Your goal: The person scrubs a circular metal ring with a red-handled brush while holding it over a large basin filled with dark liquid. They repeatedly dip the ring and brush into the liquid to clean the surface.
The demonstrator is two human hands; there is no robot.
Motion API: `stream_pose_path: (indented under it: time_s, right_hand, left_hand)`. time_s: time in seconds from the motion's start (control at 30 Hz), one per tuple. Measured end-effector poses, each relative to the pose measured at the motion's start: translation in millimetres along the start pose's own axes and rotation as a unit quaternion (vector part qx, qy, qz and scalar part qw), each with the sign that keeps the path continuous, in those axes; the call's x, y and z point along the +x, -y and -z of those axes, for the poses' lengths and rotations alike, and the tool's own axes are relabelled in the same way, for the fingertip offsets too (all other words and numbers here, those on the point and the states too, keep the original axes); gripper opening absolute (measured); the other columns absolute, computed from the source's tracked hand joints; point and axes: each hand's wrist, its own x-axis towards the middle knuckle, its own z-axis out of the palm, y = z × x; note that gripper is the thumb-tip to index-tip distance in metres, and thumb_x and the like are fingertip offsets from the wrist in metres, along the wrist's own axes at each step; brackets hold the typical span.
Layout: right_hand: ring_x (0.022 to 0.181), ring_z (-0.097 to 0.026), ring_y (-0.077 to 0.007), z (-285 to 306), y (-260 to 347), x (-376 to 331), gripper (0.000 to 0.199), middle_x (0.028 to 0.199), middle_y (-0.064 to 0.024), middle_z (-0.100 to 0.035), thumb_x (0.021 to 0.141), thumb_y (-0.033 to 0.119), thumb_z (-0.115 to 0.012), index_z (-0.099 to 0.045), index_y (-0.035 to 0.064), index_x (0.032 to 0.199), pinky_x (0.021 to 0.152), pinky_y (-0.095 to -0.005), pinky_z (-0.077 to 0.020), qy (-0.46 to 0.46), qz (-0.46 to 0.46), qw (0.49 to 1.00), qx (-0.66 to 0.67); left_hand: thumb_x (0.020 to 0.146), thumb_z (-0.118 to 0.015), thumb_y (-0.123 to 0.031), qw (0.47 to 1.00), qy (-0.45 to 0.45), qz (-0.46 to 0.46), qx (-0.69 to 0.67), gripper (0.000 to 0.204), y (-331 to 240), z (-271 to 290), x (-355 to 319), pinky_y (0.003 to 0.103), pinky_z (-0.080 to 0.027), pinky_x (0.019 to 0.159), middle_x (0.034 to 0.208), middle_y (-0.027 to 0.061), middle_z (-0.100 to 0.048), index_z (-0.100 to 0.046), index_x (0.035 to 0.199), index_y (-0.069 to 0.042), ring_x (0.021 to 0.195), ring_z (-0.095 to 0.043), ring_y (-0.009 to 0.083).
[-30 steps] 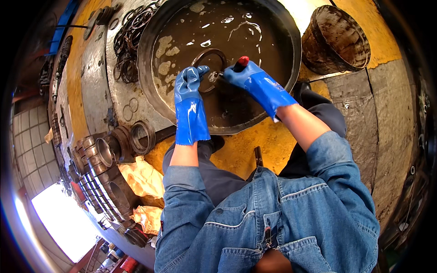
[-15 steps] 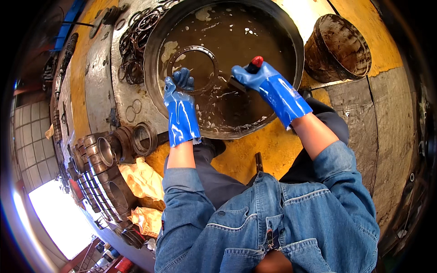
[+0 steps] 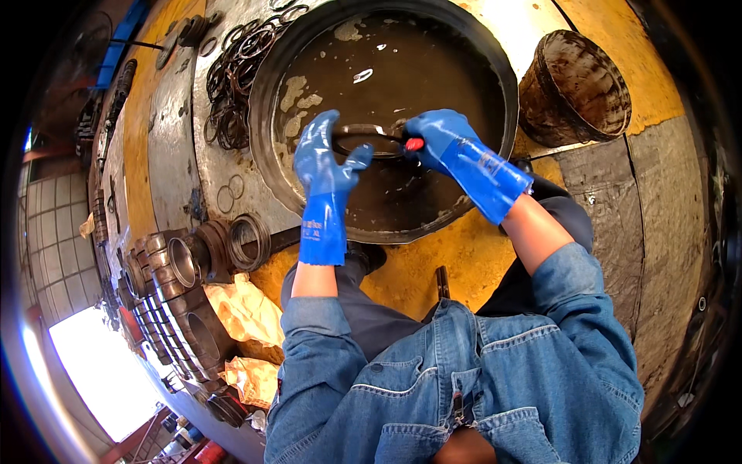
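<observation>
The floor is painted yellow with grey worn parts, and a big round basin full of dark brown liquid stands on it. At the left edge there is a tiled wall with a bright opening low down. A grey metal slab lies along the left side of the basin.

Both hands wear blue rubber gloves and are over the liquid, near the middle of the basin. The left hand has its fingers closed around the left side of a thin metal ring, which is held just above the surface. The right hand is closed on a small tool with a red handle, and the tip touches the right side of the ring.

On the slab, near the top left rim of the basin, lies a heap of rings. Two small rings lie lower on the slab. Beside the lower left rim stand metal sleeves and yellow rags. A dirty bucket stands at the top right of the basin. The person's knees and denim jacket fill the lower part.
</observation>
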Motion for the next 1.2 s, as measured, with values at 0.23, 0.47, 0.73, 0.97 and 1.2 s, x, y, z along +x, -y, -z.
stream_pose_path:
  time_s: [0.23, 0.47, 0.73, 0.97, 1.2]
  right_hand:
    - [0.106, -0.075, -0.0325, -7, 20, 10, 0.025, 0.108, -0.0078, -0.079, 0.088, 0.016, -0.075, -0.079, 0.022, 0.112, 0.09, -0.046, -0.0601, 0.075, 0.001, 0.99, -0.121]
    - [0.103, -0.075, -0.0337, -13, -10, 9, 0.024, 0.107, -0.0098, -0.079, 0.09, 0.033, -0.075, -0.079, 0.0214, 0.11, 0.09, -0.0439, -0.0599, -0.051, -0.211, 0.971, 0.099]
    - [0.089, -0.076, -0.0342, -37, 18, 11, 0.029, 0.104, -0.0068, -0.077, 0.092, 0.026, -0.072, -0.071, 0.0195, 0.12, 0.075, -0.0488, -0.0599, -0.249, 0.238, 0.934, 0.096]
    - [0.093, -0.073, -0.0407, -54, 21, 10, 0.024, 0.099, -0.0122, -0.078, 0.093, 0.034, -0.068, -0.075, 0.0129, 0.102, 0.083, -0.048, -0.0586, -0.144, -0.077, 0.955, 0.249]
    - [0.083, -0.068, -0.0175, -43, 23, -5, 0.038, 0.089, -0.0089, -0.075, 0.092, 0.037, -0.073, -0.078, 0.0005, 0.1, 0.079, -0.0348, -0.0535, 0.029, -0.127, 0.81, 0.572]
  left_hand:
    - [0.088, -0.081, -0.019, 0.942, 0.335, 0.012, -0.011, 0.037, -22, 4, 3, 0.043, -0.06, 0.081, 0.109, 0.0161, -0.076, -0.07, 0.121, -0.006, 0.092, -0.075, 0.0361]
    - [0.102, -0.071, -0.022, 0.805, 0.069, 0.404, -0.428, 0.026, 24, 19, -10, 0.022, -0.049, 0.061, 0.098, 0.0064, -0.077, -0.069, 0.12, -0.004, 0.076, -0.068, 0.0097]
    - [0.103, -0.073, -0.036, 0.827, 0.032, 0.387, -0.407, 0.037, 5, 9, -14, 0.022, -0.046, 0.061, 0.096, 0.0073, -0.078, -0.071, 0.119, -0.003, 0.07, -0.063, 0.0073]
    - [0.102, -0.072, -0.031, 0.823, 0.028, 0.369, -0.431, 0.033, 7, -5, -11, 0.021, -0.046, 0.06, 0.094, 0.0089, -0.078, -0.071, 0.118, -0.002, 0.069, -0.064, 0.0094]
    - [0.105, -0.071, -0.028, 0.806, -0.018, 0.325, -0.494, 0.028, 19, -17, -22, 0.031, -0.055, 0.08, 0.108, 0.0139, -0.078, -0.07, 0.115, -0.001, 0.089, -0.074, 0.0215]
